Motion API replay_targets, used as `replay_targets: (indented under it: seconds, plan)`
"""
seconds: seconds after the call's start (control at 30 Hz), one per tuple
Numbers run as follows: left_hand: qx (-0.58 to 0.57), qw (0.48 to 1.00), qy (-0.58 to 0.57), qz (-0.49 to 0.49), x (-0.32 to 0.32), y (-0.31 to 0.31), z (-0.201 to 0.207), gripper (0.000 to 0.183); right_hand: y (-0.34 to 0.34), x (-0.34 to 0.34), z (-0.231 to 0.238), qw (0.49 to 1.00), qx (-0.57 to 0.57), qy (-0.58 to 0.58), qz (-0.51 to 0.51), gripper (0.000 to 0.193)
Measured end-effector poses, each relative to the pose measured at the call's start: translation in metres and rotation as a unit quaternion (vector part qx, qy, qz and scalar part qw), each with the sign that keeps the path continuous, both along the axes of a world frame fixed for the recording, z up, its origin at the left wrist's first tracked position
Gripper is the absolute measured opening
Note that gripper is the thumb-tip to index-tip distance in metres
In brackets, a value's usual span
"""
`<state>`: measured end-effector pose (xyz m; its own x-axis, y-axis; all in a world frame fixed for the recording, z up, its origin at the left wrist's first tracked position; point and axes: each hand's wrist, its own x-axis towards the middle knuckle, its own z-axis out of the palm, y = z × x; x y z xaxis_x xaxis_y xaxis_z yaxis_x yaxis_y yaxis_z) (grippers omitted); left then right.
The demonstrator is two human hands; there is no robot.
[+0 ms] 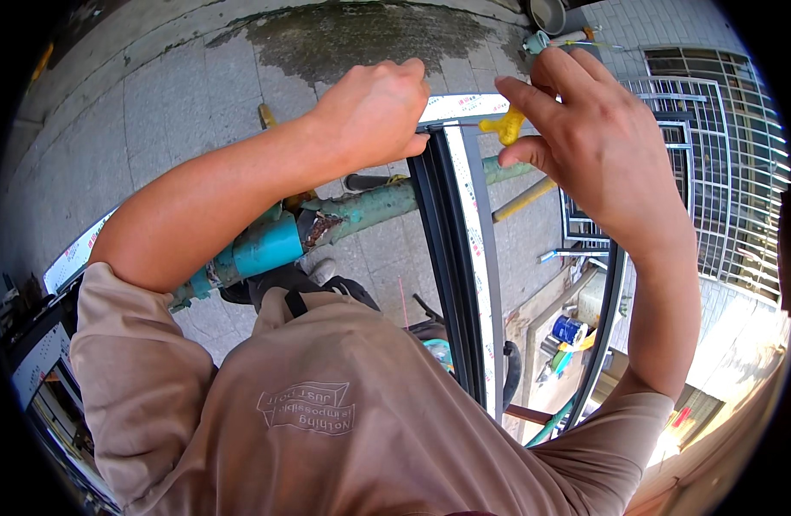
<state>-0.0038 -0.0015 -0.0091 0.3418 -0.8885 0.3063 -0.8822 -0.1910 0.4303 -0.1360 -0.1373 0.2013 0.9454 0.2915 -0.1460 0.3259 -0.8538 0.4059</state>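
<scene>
A dark metal window frame (490, 284), partly covered in white printed protective film, runs from my chest to a far corner. My left hand (374, 112) is closed at that corner, its thumb against the top of the black profile (447, 258); its curled fingertips are partly hidden. Across the corner, my right hand (597, 138) holds a yellow-handled screwdriver (504, 127) between thumb and fingers. Its thin shaft points left, toward the frame's corner and my left hand. The shaft's tip is hard to make out.
Under the frame crosses a worn turquoise-wrapped pipe (365, 211), with a yellow bar (523, 199) beside it. Metal grilles (705, 172) lie at the right. A blue can (569, 331) stands among clutter at lower right. A bucket (547, 15) sits at the far edge of the paving.
</scene>
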Motion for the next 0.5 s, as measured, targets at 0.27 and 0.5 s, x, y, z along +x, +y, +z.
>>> replay_targets:
  seconds: [0.27,0.5]
  plan:
    - [0.005,1.0,-0.005,0.004,0.0,0.0,0.002,0.036,0.014,-0.003,-0.027,0.943,0.234,-0.054,-0.231,0.026]
    - [0.015,1.0,-0.014,0.001,0.001,-0.001,0.004,0.036,0.012,0.007,-0.007,0.951,0.23,0.052,-0.2,0.017]
